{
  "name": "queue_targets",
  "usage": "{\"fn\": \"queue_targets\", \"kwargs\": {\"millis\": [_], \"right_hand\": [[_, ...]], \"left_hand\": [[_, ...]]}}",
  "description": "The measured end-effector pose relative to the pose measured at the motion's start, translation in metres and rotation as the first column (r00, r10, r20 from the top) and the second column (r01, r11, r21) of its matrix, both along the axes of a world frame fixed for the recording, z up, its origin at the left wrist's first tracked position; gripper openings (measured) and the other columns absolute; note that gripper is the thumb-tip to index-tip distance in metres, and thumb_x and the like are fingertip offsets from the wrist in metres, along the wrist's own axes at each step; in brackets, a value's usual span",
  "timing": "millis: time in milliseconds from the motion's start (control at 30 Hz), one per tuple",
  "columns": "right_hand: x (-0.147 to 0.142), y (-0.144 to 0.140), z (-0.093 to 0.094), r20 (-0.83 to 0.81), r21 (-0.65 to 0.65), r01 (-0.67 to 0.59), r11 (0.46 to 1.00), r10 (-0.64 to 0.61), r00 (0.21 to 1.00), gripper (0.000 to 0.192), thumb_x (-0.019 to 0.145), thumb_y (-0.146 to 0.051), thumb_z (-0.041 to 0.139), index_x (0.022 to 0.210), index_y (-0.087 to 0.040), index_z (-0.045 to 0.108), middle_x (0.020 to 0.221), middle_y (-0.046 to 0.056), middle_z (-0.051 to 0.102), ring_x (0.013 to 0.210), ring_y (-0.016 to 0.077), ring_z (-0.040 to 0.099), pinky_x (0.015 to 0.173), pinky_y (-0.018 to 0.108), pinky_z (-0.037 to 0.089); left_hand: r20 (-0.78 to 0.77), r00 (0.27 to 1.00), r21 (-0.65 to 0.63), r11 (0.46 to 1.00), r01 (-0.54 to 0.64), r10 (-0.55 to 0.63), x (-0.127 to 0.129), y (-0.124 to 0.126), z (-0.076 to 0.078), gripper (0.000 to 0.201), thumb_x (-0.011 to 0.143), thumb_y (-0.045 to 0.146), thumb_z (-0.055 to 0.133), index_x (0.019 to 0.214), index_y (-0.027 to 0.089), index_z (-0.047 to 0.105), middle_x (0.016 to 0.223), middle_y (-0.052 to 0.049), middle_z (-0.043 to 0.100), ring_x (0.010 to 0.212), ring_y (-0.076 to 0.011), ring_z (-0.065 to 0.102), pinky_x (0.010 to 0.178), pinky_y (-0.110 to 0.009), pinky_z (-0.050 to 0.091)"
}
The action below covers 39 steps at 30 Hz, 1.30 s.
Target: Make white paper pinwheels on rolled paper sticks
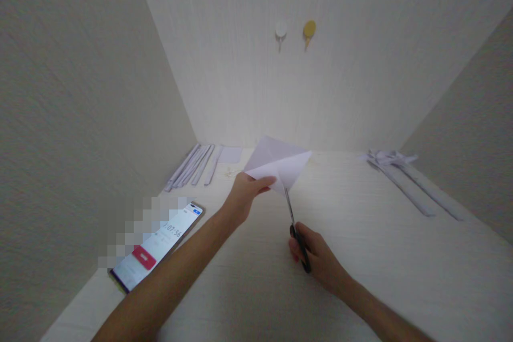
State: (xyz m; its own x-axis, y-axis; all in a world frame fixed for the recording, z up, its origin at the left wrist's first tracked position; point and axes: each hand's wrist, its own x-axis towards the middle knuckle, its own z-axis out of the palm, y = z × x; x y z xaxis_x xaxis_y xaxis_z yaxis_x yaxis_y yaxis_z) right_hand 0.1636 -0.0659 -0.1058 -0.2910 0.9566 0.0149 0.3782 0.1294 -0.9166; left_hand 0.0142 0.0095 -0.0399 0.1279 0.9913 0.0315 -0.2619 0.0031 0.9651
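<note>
A folded sheet of white paper (pixel 276 160) is held up over the table, pinched at its lower left edge by my left hand (pixel 248 192). My right hand (pixel 312 251) is closed around the black handles of a pair of scissors (pixel 298 246). The metal blades point up and away from me, their tips at the lower corner of the paper. Whether the blades have paper between them I cannot tell. Part of my left fingers is hidden behind the sheet.
Several folded paper strips (pixel 192 168) lie at the back left, beside a small paper square (pixel 230 154). A phone (pixel 160 246) showing a timer rests near my left forearm. Paper pieces with two long strips (pixel 417 192) lie at the right. Two hooks, one white (pixel 281 30), one yellow (pixel 309 29), are on the back wall.
</note>
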Motion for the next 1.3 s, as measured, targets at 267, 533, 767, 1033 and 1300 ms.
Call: {"fn": "queue_targets", "kwargs": {"millis": [267,533,767,1033,1300], "right_hand": [[0.002,0.001,-0.004,0.009,0.019,-0.003,1.000,0.002,1.000,0.030,0.077,-0.044,0.040,0.061,-0.020,0.033,0.052,-0.004,0.037,0.049,0.0093,0.035,0.045,0.023,0.026],[0.003,0.002,-0.005,-0.004,0.027,0.005,1.000,-0.005,1.000,0.032,0.077,-0.047,0.038,0.062,-0.020,0.034,0.052,-0.004,0.039,0.048,0.0094,0.036,0.045,0.023,0.028],[0.002,-0.001,-0.002,-0.020,0.018,0.002,1.000,-0.001,1.000,0.031,0.077,-0.045,0.038,0.061,-0.019,0.035,0.051,-0.004,0.041,0.048,0.0088,0.037,0.045,0.022,0.029],[0.000,-0.001,0.001,-0.078,0.016,0.029,0.999,-0.027,0.997,0.033,0.076,-0.048,0.039,0.060,-0.020,0.035,0.051,-0.004,0.040,0.048,0.0091,0.037,0.045,0.022,0.029],[0.000,0.000,0.002,-0.035,0.005,-0.015,1.000,0.015,0.999,0.031,0.076,-0.046,0.040,0.060,-0.019,0.036,0.052,-0.004,0.040,0.049,0.0088,0.036,0.046,0.022,0.029]], "left_hand": [[0.089,0.985,0.134,0.978,-0.160,0.149,-0.015,0.008,0.014,0.026,0.057,0.017,0.061,0.083,0.014,0.058,0.075,-0.003,0.063,0.061,-0.0113,0.058,0.056,-0.023,0.047],[0.003,0.994,0.105,0.988,-0.110,0.110,-0.016,0.013,0.012,0.019,0.058,0.022,0.064,0.073,0.011,0.062,0.070,-0.005,0.062,0.062,-0.0106,0.055,0.055,-0.020,0.045],[-0.020,0.998,0.105,0.993,-0.061,0.063,-0.015,0.012,0.008,0.017,0.059,0.024,0.063,0.070,0.012,0.059,0.062,-0.001,0.057,0.054,-0.0072,0.051,0.049,-0.017,0.041],[-0.001,0.996,0.112,0.990,-0.089,0.090,-0.015,0.013,0.006,0.017,0.057,0.022,0.064,0.069,0.012,0.057,0.061,0.001,0.056,0.052,-0.0066,0.050,0.047,-0.016,0.039],[0.071,0.988,0.086,0.986,-0.144,0.138,-0.013,0.012,0.006,0.018,0.055,0.018,0.064,0.071,0.012,0.056,0.063,0.000,0.058,0.056,-0.0083,0.053,0.051,-0.018,0.042]]}}
